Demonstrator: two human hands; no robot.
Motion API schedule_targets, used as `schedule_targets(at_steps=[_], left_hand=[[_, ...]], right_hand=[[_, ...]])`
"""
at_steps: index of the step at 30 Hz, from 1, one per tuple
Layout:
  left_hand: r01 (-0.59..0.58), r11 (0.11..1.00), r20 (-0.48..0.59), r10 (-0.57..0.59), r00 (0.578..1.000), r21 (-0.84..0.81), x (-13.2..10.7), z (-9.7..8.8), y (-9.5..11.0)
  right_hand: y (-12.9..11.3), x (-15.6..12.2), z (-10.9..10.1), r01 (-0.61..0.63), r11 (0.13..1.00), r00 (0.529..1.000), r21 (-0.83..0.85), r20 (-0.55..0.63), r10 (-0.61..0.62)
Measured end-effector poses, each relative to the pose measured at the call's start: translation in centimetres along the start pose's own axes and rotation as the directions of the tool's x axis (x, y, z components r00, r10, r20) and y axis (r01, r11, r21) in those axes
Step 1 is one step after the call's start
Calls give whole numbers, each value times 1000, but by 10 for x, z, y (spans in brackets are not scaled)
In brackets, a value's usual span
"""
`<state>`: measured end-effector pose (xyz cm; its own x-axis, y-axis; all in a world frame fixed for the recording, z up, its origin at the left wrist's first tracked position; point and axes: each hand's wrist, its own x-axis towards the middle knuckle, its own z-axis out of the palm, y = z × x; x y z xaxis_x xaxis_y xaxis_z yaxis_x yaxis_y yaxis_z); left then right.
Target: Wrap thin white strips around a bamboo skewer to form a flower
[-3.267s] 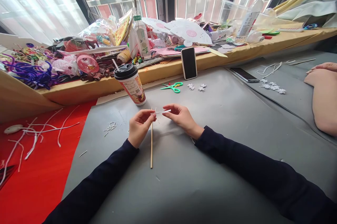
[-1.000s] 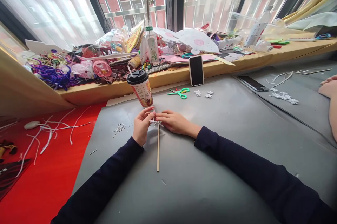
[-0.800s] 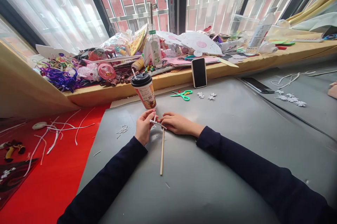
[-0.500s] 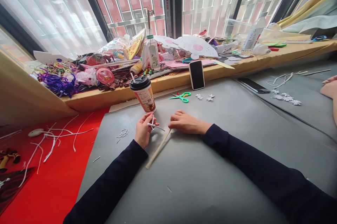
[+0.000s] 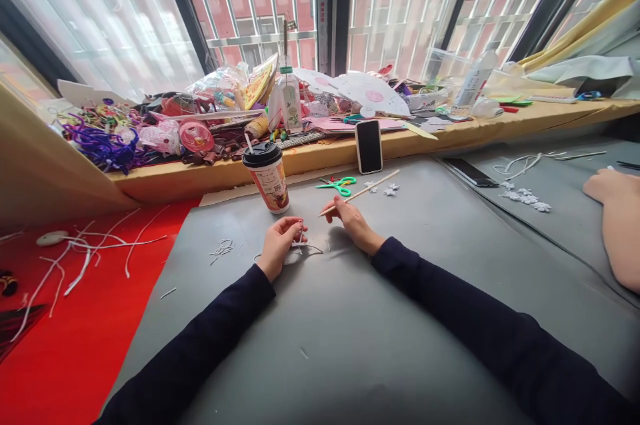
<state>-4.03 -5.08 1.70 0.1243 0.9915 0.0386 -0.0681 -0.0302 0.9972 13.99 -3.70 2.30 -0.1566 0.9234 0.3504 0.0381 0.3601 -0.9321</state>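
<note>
Between the thumb and fingers of my left hand (image 5: 279, 245) is a piece of white cord (image 5: 311, 249), its loose ends sticking out to the right and lower left. My right hand (image 5: 354, 221) grips a thin wooden stick (image 5: 373, 192), which slants up to the right with its lower tip near the fingers. A short white scrap (image 5: 327, 245) lies between the two hands. Just beyond my left hand stands a paper cup (image 5: 270, 178) with a black lid and straw. Green-handled scissors (image 5: 340, 186) and small white knotted flowers (image 5: 391, 189) lie beyond my right hand.
A phone (image 5: 369, 147) leans on the sill, which carries a craft pile (image 5: 195, 132). Cord scraps (image 5: 221, 249) lie on the grey mat (image 5: 350, 345); long white cords (image 5: 95, 245) lie on red cloth at left. Another person's arm (image 5: 617, 218) rests at right, near a dark phone (image 5: 473, 172).
The wooden stick has swung from pointing down toward me to slanting up and right in my right hand. My left hand still holds the cord, now lower and nearer the mat.
</note>
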Motion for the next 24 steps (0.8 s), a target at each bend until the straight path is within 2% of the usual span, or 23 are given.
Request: schedule_targets(at_steps=[2, 4, 9, 12, 17, 24], left_hand=[[-26, 1000, 20, 26, 999, -2, 0, 9, -1], [-53, 998, 36, 54, 998, -20, 1, 18, -3], [-88, 993, 28, 90, 995, -77, 11, 36, -7], [-77, 995, 40, 80, 996, -67, 15, 41, -7], [-22, 1000, 134, 24, 991, -16, 14, 41, -3], [-32, 999, 172, 32, 985, -5, 13, 37, -3]], right_hand=[[0, -1, 1, -97, 986, 994, 137, 71, 88], [1, -2, 1, -133, 962, 988, 238, 104, 111], [2, -2, -5, -93, 927, 996, 364, 25, 90], [-1, -4, -13, -61, 951, 998, 304, 3, 63], [-2, -9, -22, -5, 992, 1000, 124, -11, 7], [4, -11, -19, 23, 999, 996, 39, 86, -27]])
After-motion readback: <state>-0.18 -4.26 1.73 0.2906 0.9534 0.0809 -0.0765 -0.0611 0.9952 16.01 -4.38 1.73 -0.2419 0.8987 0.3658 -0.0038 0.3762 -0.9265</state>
